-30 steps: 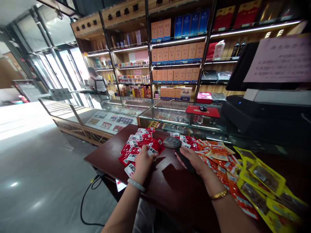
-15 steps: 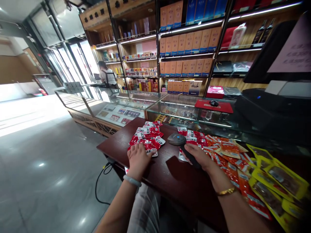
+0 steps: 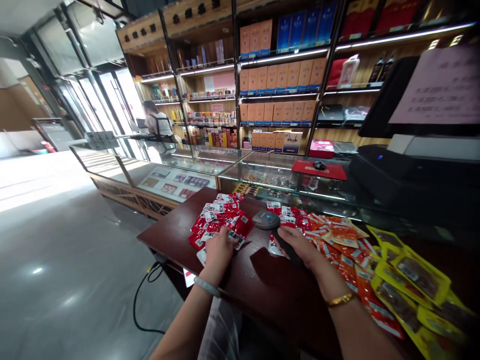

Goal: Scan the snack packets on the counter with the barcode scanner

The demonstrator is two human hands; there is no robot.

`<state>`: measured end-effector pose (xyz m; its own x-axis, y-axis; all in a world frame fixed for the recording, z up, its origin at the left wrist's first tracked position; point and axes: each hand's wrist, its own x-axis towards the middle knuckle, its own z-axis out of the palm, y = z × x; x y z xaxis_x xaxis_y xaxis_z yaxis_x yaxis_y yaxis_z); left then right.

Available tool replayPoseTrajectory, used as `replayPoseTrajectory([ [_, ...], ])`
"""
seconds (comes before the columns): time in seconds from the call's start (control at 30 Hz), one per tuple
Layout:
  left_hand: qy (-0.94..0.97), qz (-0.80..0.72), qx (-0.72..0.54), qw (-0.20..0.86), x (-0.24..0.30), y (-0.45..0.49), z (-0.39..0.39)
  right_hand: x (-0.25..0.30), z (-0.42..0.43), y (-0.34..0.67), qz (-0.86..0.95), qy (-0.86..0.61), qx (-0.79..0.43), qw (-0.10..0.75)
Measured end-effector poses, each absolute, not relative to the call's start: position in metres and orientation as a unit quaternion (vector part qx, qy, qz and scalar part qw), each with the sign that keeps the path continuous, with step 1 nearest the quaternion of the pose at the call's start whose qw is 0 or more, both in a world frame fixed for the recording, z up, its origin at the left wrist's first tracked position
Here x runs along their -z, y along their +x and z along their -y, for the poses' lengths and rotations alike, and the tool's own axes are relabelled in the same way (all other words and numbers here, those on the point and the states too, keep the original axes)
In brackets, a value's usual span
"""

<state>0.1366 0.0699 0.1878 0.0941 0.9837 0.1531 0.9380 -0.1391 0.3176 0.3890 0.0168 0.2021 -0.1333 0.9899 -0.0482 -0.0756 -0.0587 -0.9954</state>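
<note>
My left hand (image 3: 219,250) lies on the near edge of a pile of small red snack packets (image 3: 221,220) on the dark wooden table (image 3: 176,235), fingers curled onto a packet. My right hand (image 3: 300,246) is wrapped round the black handle of a grey barcode scanner (image 3: 266,220), whose head points toward the red pile. A silver packet (image 3: 273,246) lies just under that hand. More red and orange packets (image 3: 337,240) spread to the right of it.
Yellow packets (image 3: 412,275) lie at the table's right end. Glass display counters (image 3: 262,172) stand behind the table, with a black register (image 3: 405,170) and a red mat with a mouse (image 3: 318,167). Shelves of boxes line the wall. A person (image 3: 155,122) stands far left. A black cable (image 3: 140,300) hangs to the floor.
My left hand has stayed on the near edge of the red pile, shifting packets. The right hand has kept its hold on the scanner. The camera has swung a little.
</note>
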Motion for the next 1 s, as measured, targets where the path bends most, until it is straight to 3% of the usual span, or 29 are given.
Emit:
replayPoseTrajectory([
  [0.43, 0.738, -0.617, -0.219, 0.164, -0.186, 0.191, -0.073, -0.222, -0.007, 0.432, 0.489, -0.465, -0.576, 0.462],
  [0.63, 0.797, -0.475, -0.256, 0.270, -0.184, 0.239, -0.067, -0.223, -0.005, 0.438, 0.487, -0.469, -0.564, 0.475],
  [0.87, 0.808, -0.568, -0.154, 0.033, -0.186, 0.197, -0.082, -0.216, -0.009, 0.422, 0.526, -0.475, -0.563, 0.424],
  [1.0, 0.782, -0.616, -0.095, -0.014, -0.183, 0.171, -0.097, -0.211, -0.012, 0.417, 0.551, -0.480, -0.555, 0.398],
])
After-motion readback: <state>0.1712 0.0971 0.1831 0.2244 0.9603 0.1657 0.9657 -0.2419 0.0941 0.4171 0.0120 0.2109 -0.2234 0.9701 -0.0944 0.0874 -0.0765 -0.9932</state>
